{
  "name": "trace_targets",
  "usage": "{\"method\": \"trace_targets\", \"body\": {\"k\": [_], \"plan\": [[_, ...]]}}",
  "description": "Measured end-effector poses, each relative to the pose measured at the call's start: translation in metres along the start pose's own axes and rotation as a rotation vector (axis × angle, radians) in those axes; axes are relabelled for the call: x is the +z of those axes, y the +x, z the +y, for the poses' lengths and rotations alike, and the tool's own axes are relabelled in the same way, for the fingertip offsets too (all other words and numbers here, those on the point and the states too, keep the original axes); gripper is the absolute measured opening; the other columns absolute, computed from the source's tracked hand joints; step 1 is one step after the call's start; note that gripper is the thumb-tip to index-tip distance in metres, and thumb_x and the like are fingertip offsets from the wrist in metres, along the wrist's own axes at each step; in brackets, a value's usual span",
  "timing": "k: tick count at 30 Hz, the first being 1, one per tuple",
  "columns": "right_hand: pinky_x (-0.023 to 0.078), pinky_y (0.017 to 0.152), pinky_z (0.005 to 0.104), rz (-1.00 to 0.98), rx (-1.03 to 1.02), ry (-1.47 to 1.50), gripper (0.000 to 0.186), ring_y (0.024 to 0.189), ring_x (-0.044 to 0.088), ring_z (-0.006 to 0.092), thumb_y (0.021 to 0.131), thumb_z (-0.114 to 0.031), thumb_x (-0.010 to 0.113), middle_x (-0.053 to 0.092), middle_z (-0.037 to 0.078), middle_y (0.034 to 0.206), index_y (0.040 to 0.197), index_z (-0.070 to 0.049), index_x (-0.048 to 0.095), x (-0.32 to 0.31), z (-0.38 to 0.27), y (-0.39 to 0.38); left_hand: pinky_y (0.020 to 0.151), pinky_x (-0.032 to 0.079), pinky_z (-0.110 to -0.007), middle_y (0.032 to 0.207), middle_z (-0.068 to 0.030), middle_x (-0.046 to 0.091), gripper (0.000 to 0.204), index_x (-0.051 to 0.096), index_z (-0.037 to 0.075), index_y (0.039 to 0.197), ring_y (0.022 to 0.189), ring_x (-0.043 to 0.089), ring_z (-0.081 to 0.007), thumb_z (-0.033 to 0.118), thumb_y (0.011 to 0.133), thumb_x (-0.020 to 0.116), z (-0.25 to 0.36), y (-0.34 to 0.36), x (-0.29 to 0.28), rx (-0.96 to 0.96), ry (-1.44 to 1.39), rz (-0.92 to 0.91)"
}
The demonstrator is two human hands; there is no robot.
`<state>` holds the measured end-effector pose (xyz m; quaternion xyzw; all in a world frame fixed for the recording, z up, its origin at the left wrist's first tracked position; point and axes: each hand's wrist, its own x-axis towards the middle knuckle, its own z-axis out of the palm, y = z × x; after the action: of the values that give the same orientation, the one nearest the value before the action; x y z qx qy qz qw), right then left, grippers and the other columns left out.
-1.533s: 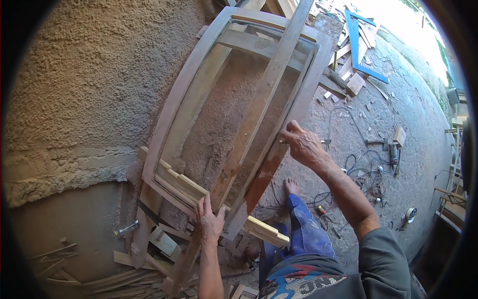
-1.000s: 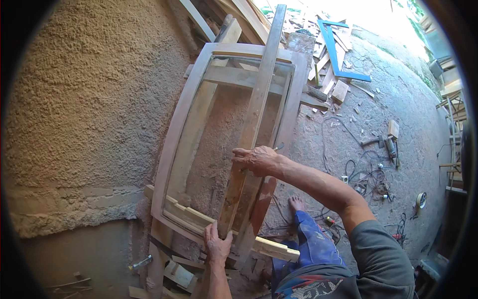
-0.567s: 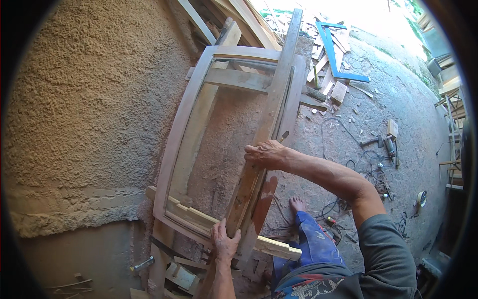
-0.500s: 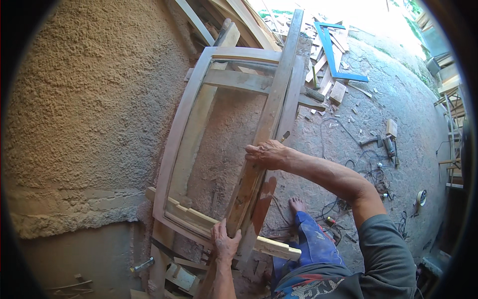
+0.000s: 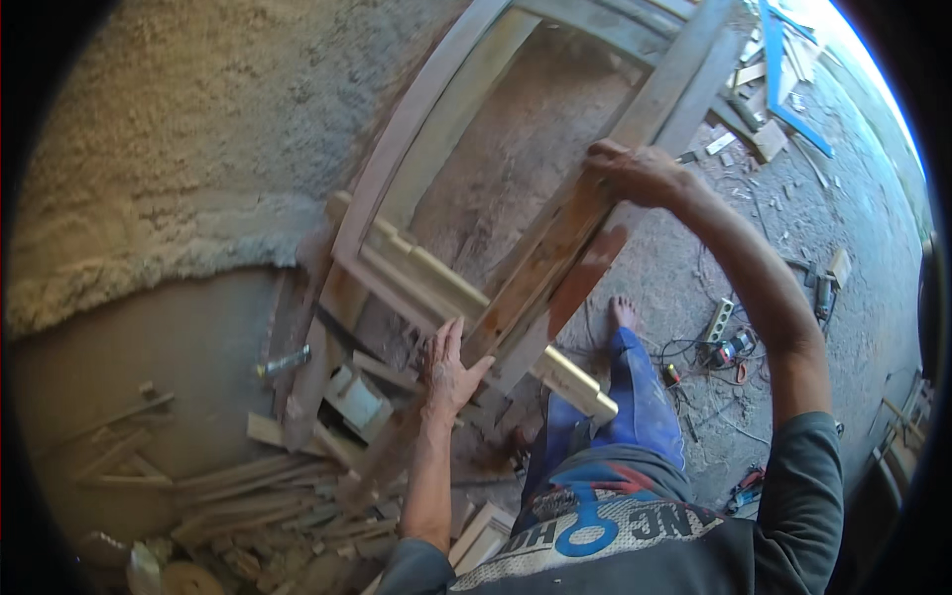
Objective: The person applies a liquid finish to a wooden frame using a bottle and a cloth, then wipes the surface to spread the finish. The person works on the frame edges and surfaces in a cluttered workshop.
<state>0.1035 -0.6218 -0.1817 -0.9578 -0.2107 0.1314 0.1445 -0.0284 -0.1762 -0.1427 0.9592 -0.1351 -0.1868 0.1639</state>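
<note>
A long wooden plank slants across a wooden door or window frame, lying along its right-hand rail. My right hand is closed over the plank partway up, fingers bent round its edge. Lower down, my left hand rests at the near part of the plank with fingers stretched and thumb spread apart. Beside the plank, the rail carries a reddish-brown patch. A pale notched wooden bar runs beneath the frame and sticks out towards my legs.
A rough wall rises on the left. Wood offcuts are heaped at lower left. On the floor to the right are a power strip, a power tool and cords. A blue angled frame piece lies at the far right.
My view has tilted down, so the frame and plank sit higher in the picture and the offcut heap shows. My left hand's fingers are more spread; my right hand stays on the plank.
</note>
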Motion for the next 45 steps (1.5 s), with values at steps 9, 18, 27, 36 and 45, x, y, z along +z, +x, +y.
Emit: {"method": "trace_targets", "body": {"k": [9, 18, 27, 36, 45], "plan": [[0.056, 0.091, 0.0430, 0.022, -0.018, 0.049, 0.054, 0.113, 0.064, 0.0319, 0.087, -0.022, 0.072, 0.046, 0.007, 0.143, 0.137, -0.018, 0.049, 0.001, -0.004, 0.005, 0.110, 0.038, -0.047, 0.146, -0.0170, 0.043, 0.079, 0.044, 0.005, 0.145, 0.133, 0.044, -0.0374, 0.024, 0.078, 0.081, -0.031, -0.042, 0.021, -0.043, -0.059, 0.074], [0.053, 0.098, 0.0430, 0.050, -0.043, 0.012, 0.067, 0.125, 0.057, 0.0330, 0.082, -0.016, 0.077, 0.043, 0.008, 0.151, 0.143, -0.018, 0.048, 0.013, 0.012, 0.006, 0.111, 0.039, -0.045, 0.142, -0.0182, 0.047, 0.071, 0.048, 0.002, 0.141, 0.132, 0.046, -0.0358, 0.021, 0.079, 0.078, -0.045, -0.043, 0.036, 0.005, -0.118, 0.141], [0.054, 0.098, 0.0429, 0.054, -0.033, -0.020, 0.068, 0.124, 0.059, 0.0329, 0.081, -0.020, 0.080, 0.043, 0.008, 0.152, 0.141, -0.019, 0.049, 0.020, 0.014, 0.002, 0.111, 0.038, -0.045, 0.141, -0.0175, 0.048, 0.072, 0.047, 0.001, 0.140, 0.132, 0.045, -0.0354, 0.021, 0.079, 0.079, -0.034, -0.050, 0.039, 0.007, -0.113, 0.137], [0.054, 0.099, 0.0434, 0.039, -0.021, -0.021, 0.064, 0.124, 0.058, 0.0337, 0.082, -0.019, 0.079, 0.045, 0.009, 0.149, 0.139, -0.018, 0.049, 0.016, 0.008, 0.003, 0.109, 0.040, -0.046, 0.140, -0.0184, 0.048, 0.067, 0.050, 0.001, 0.136, 0.130, 0.047, -0.0367, 0.023, 0.080, 0.079, -0.030, -0.048, 0.047, 0.013, -0.137, 0.193], [0.054, 0.095, 0.0429, -0.040, 0.040, 0.062, 0.064, 0.123, 0.059, 0.0324, 0.081, -0.022, 0.078, 0.045, 0.006, 0.148, 0.139, -0.021, 0.049, -0.005, -0.011, 0.000, 0.110, 0.039, -0.046, 0.140, -0.0211, 0.048, 0.066, 0.049, -0.002, 0.137, 0.130, 0.046, -0.0390, 0.019, 0.081, 0.078, -0.032, -0.053, 0.050, 0.007, -0.210, 0.195]]}}
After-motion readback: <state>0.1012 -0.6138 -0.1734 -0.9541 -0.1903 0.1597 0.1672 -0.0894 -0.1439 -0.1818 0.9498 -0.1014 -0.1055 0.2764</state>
